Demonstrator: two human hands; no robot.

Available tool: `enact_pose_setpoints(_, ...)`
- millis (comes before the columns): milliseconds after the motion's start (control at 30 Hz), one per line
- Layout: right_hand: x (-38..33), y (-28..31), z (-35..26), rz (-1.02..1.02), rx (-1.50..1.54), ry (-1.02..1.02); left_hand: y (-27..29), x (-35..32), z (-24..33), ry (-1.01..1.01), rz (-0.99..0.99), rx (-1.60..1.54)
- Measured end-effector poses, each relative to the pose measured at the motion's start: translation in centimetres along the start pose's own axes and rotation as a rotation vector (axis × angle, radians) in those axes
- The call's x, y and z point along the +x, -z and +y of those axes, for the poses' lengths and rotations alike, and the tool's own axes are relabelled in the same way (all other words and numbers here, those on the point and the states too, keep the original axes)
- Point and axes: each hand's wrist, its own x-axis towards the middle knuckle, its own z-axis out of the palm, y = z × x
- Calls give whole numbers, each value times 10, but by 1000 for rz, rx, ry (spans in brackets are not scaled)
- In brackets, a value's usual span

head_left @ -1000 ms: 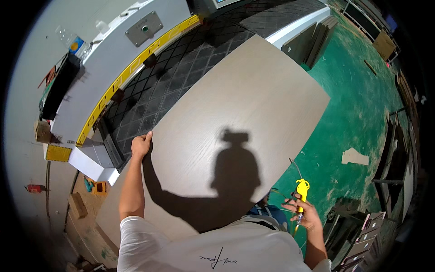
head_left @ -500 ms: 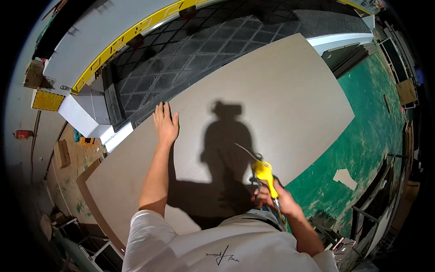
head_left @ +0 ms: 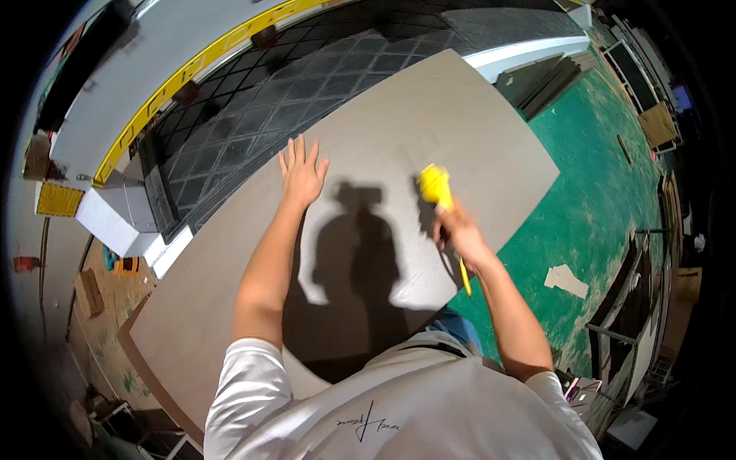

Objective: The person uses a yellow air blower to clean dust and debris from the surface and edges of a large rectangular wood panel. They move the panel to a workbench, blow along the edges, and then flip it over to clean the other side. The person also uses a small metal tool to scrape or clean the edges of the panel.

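A large pale wooden board [head_left: 460, 130] lies flat in front of me, reaching from lower left to upper right. My left hand [head_left: 302, 172] rests flat on it near its far edge, fingers spread. My right hand [head_left: 454, 230] is raised over the board and closed around a yellow hand tool [head_left: 435, 185] whose yellow head points away from me; a thin yellow cord [head_left: 464, 277] hangs from it below my wrist. My shadow falls on the board between both arms.
Beyond the board is a dark machine bed with a diamond grid [head_left: 253, 115], edged by a grey and yellow rail [head_left: 184, 73]. A green floor [head_left: 606, 207] lies to the right with board scraps [head_left: 566, 279] and stacked panels [head_left: 537, 77]. A white box [head_left: 123, 222] stands at left.
My right hand has lifted the yellow tool from beside my waist up over the board. My left hand slid further along the board and spread flat. My head has leaned forward.
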Motion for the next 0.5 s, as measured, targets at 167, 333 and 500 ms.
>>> enact_pose_setpoints(167,-97,96,31,-358,-42,-167,19,-115,67,-47,-86,-76)
enact_pose_setpoints(333,-154,191,93,-64,-89,-30,27,-262,168,101,-63,40)
enact_pose_setpoints(500,-201,281,117,-363,-278,-128,6,-296,278,192,-52,118)
